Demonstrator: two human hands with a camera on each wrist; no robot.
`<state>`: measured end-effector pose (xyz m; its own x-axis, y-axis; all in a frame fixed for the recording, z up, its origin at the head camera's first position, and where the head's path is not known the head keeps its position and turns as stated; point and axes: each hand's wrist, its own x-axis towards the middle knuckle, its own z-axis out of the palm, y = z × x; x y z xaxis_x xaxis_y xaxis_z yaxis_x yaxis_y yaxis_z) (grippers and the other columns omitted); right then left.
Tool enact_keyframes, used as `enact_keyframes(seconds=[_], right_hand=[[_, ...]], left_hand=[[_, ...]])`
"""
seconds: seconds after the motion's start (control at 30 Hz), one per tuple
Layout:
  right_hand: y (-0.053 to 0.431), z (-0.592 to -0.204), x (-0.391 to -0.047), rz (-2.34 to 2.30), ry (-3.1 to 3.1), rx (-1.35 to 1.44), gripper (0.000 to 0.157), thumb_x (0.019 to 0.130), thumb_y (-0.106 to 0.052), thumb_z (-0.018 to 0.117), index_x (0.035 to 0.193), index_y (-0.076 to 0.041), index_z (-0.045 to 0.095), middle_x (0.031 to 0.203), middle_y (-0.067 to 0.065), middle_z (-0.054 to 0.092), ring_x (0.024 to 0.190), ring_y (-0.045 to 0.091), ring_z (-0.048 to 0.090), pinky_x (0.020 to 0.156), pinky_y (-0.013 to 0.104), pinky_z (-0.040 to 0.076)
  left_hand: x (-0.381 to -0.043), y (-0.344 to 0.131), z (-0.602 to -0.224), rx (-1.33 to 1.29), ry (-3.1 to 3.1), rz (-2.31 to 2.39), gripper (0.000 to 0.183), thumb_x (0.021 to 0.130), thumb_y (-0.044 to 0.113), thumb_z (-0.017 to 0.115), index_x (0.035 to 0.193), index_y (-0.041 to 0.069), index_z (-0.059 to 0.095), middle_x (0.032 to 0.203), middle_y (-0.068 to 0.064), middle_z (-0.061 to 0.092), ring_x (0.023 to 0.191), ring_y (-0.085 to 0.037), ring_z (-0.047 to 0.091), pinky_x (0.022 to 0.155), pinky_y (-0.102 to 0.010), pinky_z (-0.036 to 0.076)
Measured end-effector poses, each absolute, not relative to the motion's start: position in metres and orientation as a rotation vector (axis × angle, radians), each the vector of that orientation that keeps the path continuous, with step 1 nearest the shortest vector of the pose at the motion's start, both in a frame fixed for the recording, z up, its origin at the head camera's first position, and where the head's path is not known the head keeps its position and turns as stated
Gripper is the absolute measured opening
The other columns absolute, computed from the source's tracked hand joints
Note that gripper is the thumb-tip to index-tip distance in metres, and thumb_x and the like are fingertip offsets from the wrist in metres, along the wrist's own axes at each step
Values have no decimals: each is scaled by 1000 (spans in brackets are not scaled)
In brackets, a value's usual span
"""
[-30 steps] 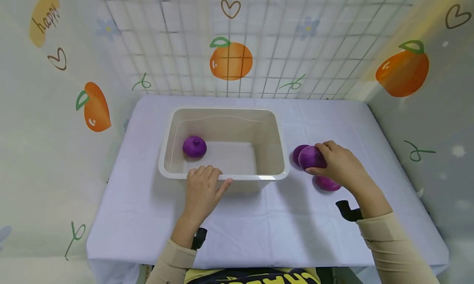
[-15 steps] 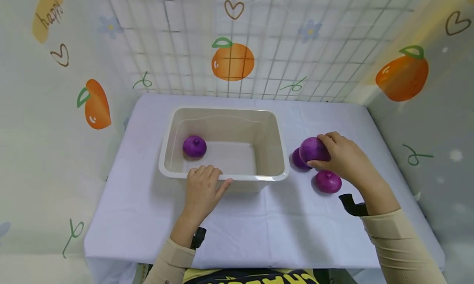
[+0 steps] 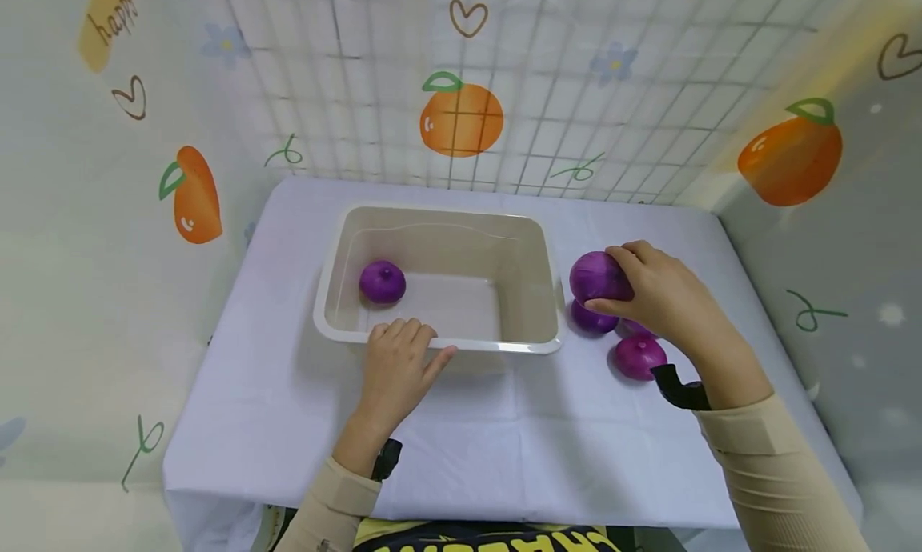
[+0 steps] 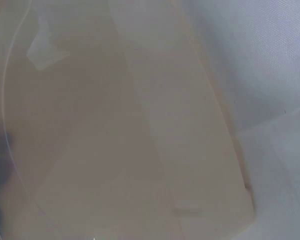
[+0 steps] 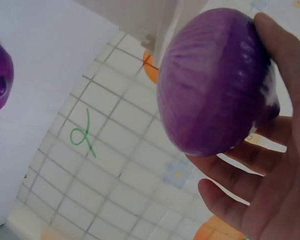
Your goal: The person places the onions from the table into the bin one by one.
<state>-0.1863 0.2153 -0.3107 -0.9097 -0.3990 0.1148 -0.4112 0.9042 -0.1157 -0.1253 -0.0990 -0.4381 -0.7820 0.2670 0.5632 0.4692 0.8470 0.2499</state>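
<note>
In the head view my right hand [image 3: 659,296] holds a purple onion [image 3: 596,276] between thumb and fingers, above the right part of the table. The right wrist view shows this onion [image 5: 215,82] close up, the thumb on one side and fingers beneath it. Below the hand lie a purple onion [image 3: 594,318], a pinker onion [image 3: 638,357], and another onion [image 3: 634,326] mostly hidden by the hand. My left hand [image 3: 396,368] grips the front rim of a beige plastic bin [image 3: 497,346], fingers over the edge. Inside, toward the left, sits one purple onion [image 3: 382,282].
A white cloth covers the table [image 3: 461,456]. Behind it hangs a printed curtain [image 3: 346,80] with oranges and hearts over a grid. In the left wrist view the bin's outer wall [image 4: 115,125] fills most of the frame.
My right hand has lifted the onion away from the others, shifting slightly left in the last half second. More of the onions beneath shows. The left hand stays at the bin's rim.
</note>
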Motion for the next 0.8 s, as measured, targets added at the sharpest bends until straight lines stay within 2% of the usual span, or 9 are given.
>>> enact_keyframes(seconds=[0.3, 0.8], right_hand=[[197, -301, -196, 196, -2931, 747, 70, 69, -40, 76, 117, 4, 50, 108, 22, 50, 94, 41, 50, 81, 53, 39], [153, -278, -222, 164, -2786, 1033, 69, 67, -39, 77, 114, 4, 52, 105, 17, 51, 88, 35, 54, 74, 46, 43]], left_hand=[[-128, -101, -439, -539, -2490, -505, 41, 86, 50, 50, 80, 10, 59, 68, 1, 50, 64, -16, 45, 66, -32, 34], [-130, -103, -440, -530, -2482, -499, 38, 82, 48, 58, 78, 10, 60, 66, 2, 49, 62, -15, 43, 64, -31, 32]])
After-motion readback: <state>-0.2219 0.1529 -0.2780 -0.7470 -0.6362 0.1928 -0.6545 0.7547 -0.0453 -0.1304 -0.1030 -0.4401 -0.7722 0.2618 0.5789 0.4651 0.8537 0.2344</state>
